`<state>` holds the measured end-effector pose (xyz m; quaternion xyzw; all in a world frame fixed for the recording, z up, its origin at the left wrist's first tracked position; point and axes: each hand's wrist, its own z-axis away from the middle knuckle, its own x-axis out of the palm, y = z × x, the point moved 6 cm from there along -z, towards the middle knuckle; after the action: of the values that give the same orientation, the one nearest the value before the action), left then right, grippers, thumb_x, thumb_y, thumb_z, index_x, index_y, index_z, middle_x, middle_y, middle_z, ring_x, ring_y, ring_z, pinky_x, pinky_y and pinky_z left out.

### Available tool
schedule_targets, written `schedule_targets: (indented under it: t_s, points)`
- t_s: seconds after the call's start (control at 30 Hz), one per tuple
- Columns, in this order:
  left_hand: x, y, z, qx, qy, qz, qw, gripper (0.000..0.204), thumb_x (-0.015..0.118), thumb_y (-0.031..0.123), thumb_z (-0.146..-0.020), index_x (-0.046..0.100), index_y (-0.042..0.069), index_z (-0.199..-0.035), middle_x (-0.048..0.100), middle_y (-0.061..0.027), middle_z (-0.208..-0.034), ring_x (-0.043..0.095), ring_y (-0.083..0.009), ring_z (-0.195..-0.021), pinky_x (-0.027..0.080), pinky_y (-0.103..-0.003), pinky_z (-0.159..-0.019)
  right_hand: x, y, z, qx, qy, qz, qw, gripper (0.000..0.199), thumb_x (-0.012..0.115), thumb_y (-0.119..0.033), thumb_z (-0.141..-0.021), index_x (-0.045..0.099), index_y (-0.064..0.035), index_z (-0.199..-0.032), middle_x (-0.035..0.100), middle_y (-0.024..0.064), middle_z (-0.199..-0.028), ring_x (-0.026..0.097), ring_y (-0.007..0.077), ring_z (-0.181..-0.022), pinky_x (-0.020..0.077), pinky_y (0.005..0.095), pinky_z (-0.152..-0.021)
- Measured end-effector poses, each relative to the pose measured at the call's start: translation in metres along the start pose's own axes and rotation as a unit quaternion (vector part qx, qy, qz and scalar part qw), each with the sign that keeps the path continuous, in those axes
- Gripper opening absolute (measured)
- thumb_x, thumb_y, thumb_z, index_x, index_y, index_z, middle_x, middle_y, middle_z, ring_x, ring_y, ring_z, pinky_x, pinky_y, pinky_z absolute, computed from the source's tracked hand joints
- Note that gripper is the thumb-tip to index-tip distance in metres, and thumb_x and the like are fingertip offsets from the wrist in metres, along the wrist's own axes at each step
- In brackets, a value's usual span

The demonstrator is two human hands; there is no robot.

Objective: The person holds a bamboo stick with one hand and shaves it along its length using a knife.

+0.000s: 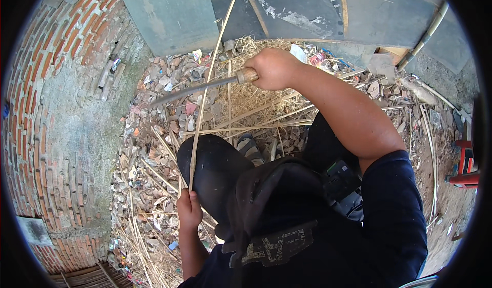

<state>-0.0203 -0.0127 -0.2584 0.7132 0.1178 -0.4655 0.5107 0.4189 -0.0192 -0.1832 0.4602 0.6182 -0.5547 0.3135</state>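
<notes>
Rubble-strewn ground lies under a thin pale bamboo strip point(205, 93) pinched by left hand point(188, 209), right hand point(271, 67) gripping a wooden-handled blade point(205, 87).

one long knife point(205, 87), one held bamboo strip point(207, 83), two hands, perhaps a dozen loose strips point(256, 126)

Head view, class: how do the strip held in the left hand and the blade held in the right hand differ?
The bamboo strip is pale, thin and stands nearly upright; the blade is grey, broader and lies nearly level. The left hand pinches the strip's lower end; the right hand fists a wooden handle. Both are long and narrow.
</notes>
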Motion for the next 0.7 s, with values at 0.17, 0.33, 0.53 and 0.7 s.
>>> schedule_targets:
  t_s: [0.17,0.33,0.53,0.7]
  points:
    - [0.002,0.006,-0.003,-0.012,-0.010,-0.005,1.000,0.046,0.043,0.039,-0.108,0.046,0.001,-0.082,0.047,-0.0103,-0.061,0.046,-0.0189,-0.056,0.036,-0.037,-0.053,0.008,-0.024,0.004,-0.052,-0.055,0.052,0.996,0.016,0.070,-0.018,-0.073,0.070,-0.0115,-0.088,0.071,0.0135,-0.083,0.070,0.0355,-0.084,0.0558,0.0497,-0.076]
    - [0.002,0.009,-0.002,-0.023,-0.008,0.016,1.000,0.046,0.042,0.038,-0.108,0.045,0.002,-0.081,0.045,-0.0085,-0.063,0.044,-0.0172,-0.060,0.036,-0.036,-0.055,0.008,-0.027,-0.003,-0.064,-0.064,0.067,0.994,0.018,0.069,-0.018,-0.073,0.070,-0.0117,-0.090,0.070,0.0135,-0.083,0.070,0.0355,-0.087,0.0555,0.0503,-0.078]
    - [0.001,0.002,-0.002,-0.010,-0.001,0.007,1.000,0.044,0.047,0.037,-0.107,0.047,0.000,-0.082,0.050,-0.0123,-0.060,0.047,-0.0194,-0.054,0.038,-0.037,-0.051,0.004,0.017,-0.008,0.005,-0.024,0.006,1.000,0.016,0.070,-0.020,-0.074,0.070,-0.0107,-0.088,0.071,0.0155,-0.083,0.070,0.0364,-0.083,0.0557,0.0492,-0.076]
    - [0.000,0.004,-0.002,-0.002,0.002,-0.006,1.000,0.044,0.047,0.036,-0.107,0.046,0.001,-0.080,0.048,-0.0121,-0.058,0.047,-0.0200,-0.053,0.037,-0.038,-0.051,-0.008,0.039,-0.003,0.052,0.029,0.004,0.998,0.018,0.070,-0.021,-0.076,0.069,-0.0067,-0.086,0.071,0.0178,-0.083,0.070,0.0374,-0.083,0.0559,0.0485,-0.077]
